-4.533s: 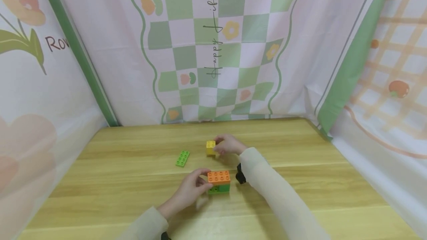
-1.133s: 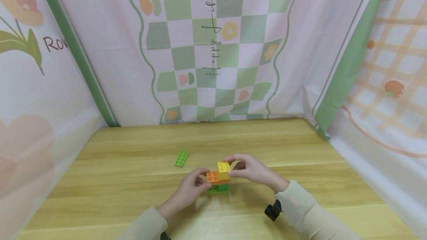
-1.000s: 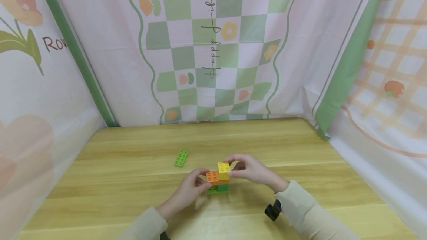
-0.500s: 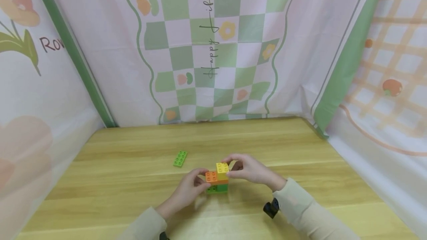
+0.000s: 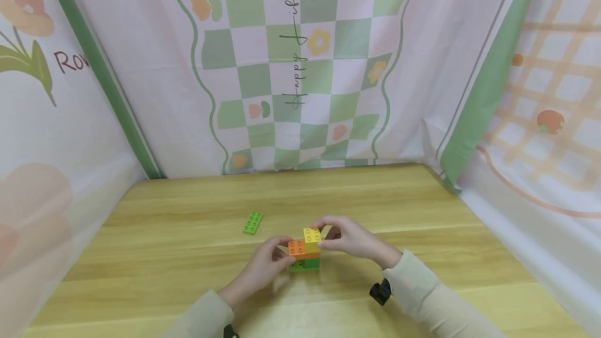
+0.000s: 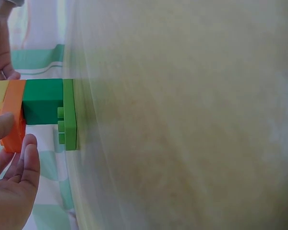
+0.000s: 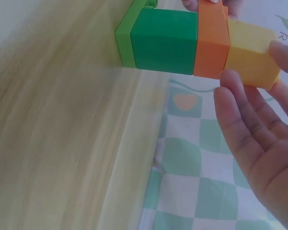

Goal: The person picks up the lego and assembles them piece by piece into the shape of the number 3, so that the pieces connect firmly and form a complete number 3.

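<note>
A small stack of toy building bricks stands on the table in front of me. Its base is a light green plate (image 6: 70,115), with a dark green brick (image 7: 164,40) on one half. Across that lies an orange brick (image 5: 296,247), overhanging the plate's bare studs. My left hand (image 5: 265,262) pinches the orange brick's left end between thumb and fingers. On the right end of the orange one sits a yellow brick (image 5: 312,239), square-topped with several studs. My right hand (image 5: 349,239) holds it by thumb and fingers; the right wrist view shows it flush against the orange.
Another light green plate (image 5: 252,222) lies studs up on the wooden table (image 5: 188,233), beyond and left of the stack. Printed curtains (image 5: 300,134) hang at the table's back and along both sides. A small black device (image 5: 380,292) is on the right wrist.
Since the earliest frame, my right hand has brought the yellow brick from farther back on the table onto the orange one. Both hands have barely moved over the last second.
</note>
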`<action>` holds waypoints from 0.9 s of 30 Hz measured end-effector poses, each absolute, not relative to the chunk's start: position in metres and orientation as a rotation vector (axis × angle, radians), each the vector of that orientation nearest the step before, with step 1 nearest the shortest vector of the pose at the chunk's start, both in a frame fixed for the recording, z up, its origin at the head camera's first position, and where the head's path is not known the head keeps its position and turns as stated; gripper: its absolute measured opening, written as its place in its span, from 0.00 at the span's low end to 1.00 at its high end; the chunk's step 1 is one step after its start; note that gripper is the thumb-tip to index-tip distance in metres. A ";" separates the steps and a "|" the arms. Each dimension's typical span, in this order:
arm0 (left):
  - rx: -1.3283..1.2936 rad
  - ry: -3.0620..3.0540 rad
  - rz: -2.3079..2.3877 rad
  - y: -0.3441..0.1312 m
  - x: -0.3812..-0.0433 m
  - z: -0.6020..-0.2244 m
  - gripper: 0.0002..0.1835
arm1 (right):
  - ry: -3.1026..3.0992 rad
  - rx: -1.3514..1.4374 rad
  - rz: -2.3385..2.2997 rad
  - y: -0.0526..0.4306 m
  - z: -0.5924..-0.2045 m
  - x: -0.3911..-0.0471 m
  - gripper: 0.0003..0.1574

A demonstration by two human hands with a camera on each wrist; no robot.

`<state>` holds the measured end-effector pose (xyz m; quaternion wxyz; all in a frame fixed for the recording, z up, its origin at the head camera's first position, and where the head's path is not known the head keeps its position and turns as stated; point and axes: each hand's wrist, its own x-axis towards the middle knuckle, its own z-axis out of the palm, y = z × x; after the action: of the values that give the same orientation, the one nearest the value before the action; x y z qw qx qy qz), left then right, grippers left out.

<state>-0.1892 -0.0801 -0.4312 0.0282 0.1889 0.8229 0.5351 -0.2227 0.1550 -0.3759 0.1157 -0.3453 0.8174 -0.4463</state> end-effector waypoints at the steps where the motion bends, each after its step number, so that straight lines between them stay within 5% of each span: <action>1: 0.583 2.542 1.651 -0.080 -0.190 -0.431 0.22 | 2.388 -1.012 -1.314 0.155 -0.376 -0.223 0.20; 27: 0.662 2.561 1.599 -0.085 -0.192 -0.434 0.25 | 2.197 -0.838 -1.554 0.160 -0.393 -0.226 0.30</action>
<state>-0.1921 -0.0847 -0.4342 0.0254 0.2140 0.8283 0.5171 -0.2260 0.1597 -0.3933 0.1607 -0.2936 0.7693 -0.5441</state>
